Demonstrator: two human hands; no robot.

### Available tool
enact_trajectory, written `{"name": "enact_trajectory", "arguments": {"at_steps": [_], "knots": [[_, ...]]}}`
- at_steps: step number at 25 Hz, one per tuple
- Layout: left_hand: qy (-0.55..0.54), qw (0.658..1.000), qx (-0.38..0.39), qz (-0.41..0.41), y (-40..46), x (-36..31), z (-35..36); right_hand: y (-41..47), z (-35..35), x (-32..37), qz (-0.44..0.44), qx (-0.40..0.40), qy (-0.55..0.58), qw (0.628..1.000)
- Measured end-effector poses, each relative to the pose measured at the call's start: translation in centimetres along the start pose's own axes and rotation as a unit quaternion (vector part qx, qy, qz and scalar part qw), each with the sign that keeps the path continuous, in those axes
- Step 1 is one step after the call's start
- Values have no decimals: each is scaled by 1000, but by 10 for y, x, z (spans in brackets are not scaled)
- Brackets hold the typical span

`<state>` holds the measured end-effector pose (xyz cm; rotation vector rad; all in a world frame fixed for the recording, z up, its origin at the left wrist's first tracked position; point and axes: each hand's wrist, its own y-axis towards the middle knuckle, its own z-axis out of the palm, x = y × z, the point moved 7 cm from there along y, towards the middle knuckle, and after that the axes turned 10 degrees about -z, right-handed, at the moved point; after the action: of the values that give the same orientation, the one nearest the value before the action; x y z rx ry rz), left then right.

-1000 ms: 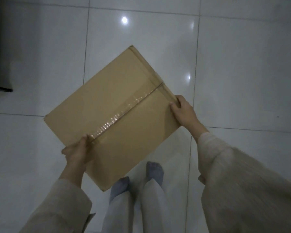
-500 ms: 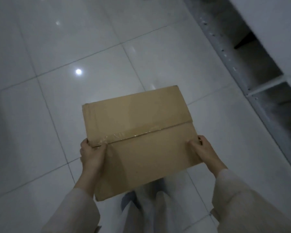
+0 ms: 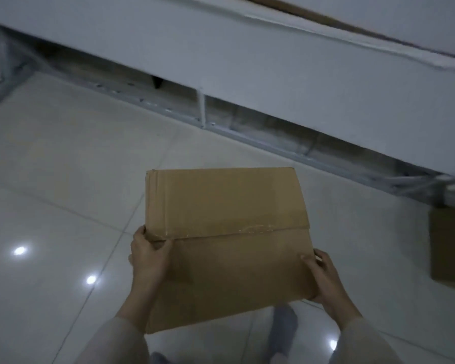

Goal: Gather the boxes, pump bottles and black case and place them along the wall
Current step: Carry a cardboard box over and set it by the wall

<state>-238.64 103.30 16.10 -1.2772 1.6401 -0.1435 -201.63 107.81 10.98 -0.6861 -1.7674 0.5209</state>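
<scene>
White tiled floor point(image 3: 63, 179) fills the lower view, with ceiling lights reflected at 8 o'clock. A white furniture panel point(image 3: 273, 74) on a grey metal frame point(image 3: 247, 132) crosses from 10 to 3 o'clock. The cardboard box point(image 3: 229, 232), taped along its centre seam, is carried above the floor at centre, well short of the frame. A second cardboard box point(image 3: 449, 248) rests on the floor at 3 o'clock, cut by the picture edge. Left hand point(image 3: 149, 258): grip curled round the box's left edge, thumb on top by the seam. Right hand point(image 3: 323, 279): grip curled round the right edge, thumb on top. One grey-socked foot point(image 3: 284, 329) shows at 6 o'clock.
</scene>
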Motion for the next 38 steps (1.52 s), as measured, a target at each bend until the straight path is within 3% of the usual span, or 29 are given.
{"name": "enact_trajectory", "arguments": {"at_steps": [9,14,24,31,35,38], "knots": [[119,975,177,67,-146,-99,299,38,-293,-54,26,-179,109,978],[184,945,248,108,-203,-142,414,49,-387,-70,57,-244,171,953],[248,900,345,100,-214,-212,566,129,-463,-55,84,-307,188,929],[266,890,368,40,-198,-204,637,196,-512,-49,87,-322,153,930],[294,890,348,9,-188,-175,663,239,-533,-53,54,-262,123,956],[377,863,335,21,-192,-151,669,265,-524,-67,86,-162,94,979]]}}
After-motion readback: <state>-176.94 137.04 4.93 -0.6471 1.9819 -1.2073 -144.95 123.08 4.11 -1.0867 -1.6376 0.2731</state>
